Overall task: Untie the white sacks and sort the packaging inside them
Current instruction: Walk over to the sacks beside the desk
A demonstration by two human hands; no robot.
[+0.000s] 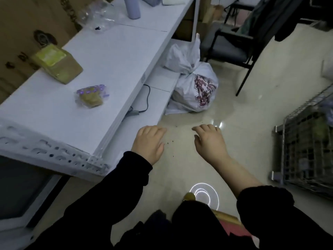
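Left hand [148,141] and right hand [210,141] loose, holding nothing, white sacks [191,82] ahead

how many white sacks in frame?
2. The red-printed sack sits on the floor beside the white table. The plain sack is just behind, touching it. More may be hidden under the table.

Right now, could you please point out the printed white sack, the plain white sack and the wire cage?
printed white sack [192,87]: head view, middle of its bulging side.
plain white sack [182,57]: head view, its crumpled front.
wire cage [306,145]: head view, its mesh side wall.
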